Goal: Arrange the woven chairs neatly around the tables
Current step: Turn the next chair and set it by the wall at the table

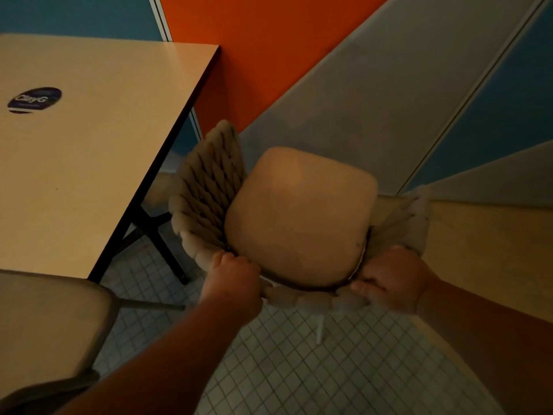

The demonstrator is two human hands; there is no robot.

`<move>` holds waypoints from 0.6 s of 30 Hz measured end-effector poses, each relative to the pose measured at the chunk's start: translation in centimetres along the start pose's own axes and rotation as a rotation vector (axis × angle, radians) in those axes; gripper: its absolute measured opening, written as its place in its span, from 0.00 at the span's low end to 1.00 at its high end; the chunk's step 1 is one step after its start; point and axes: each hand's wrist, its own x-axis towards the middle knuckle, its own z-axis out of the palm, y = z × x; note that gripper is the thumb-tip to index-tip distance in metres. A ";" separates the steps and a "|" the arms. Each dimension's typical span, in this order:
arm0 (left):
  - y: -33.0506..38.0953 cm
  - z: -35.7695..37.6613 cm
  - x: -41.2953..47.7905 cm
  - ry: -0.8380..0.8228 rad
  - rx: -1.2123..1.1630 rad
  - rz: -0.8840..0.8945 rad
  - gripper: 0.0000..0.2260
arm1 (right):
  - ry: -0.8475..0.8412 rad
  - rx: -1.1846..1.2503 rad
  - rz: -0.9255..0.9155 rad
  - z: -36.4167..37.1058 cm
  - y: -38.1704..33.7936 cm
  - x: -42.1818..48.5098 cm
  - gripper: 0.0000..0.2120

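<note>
Woven rope forms the chair (209, 187) standing just right of the table's (89, 139) right edge, its tan cushion (299, 217) facing up. Both arms reach forward: the left hand (232, 278) and right hand (392, 278) each curl their fingers tight over the chair's near rim, either side of the cushion. Tiled floor (299, 369) lies open below; painted wall (374, 85) stands beyond. Another seat (48, 324) sits at the table's near corner.

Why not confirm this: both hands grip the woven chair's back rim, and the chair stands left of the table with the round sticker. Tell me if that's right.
One detail is wrong. In the head view the chair stands right of the table, not left. The rest holds: the left hand and right hand both grip its woven back rim, and the table bears a round sticker.
</note>
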 end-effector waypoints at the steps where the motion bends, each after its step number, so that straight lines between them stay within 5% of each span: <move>1: 1.3 -0.1 -0.5 0.006 -0.042 -0.013 0.10 | 0.028 -0.018 -0.033 0.1 1.3 -0.2 0.31; 7: 5.8 0.1 -2.0 0.010 -0.167 -0.017 0.13 | -0.003 -0.166 -0.096 -0.4 5.5 -0.8 0.21; 11: 2.5 0.1 -3.1 0.149 -0.503 0.089 0.30 | -0.108 -0.150 0.191 -0.6 3.8 -1.1 0.24; 13: -0.4 -0.5 -2.6 0.367 -0.704 -0.072 0.33 | -0.040 -0.013 0.501 -0.5 1.9 -1.4 0.30; 15: -3.3 -1.4 -1.2 0.500 -0.867 -0.425 0.37 | 0.108 0.205 0.811 -0.8 -0.5 -1.3 0.41; 18: -7.1 -1.9 2.2 0.404 -1.163 -0.813 0.46 | 0.374 0.614 1.171 -0.5 -3.9 -0.3 0.48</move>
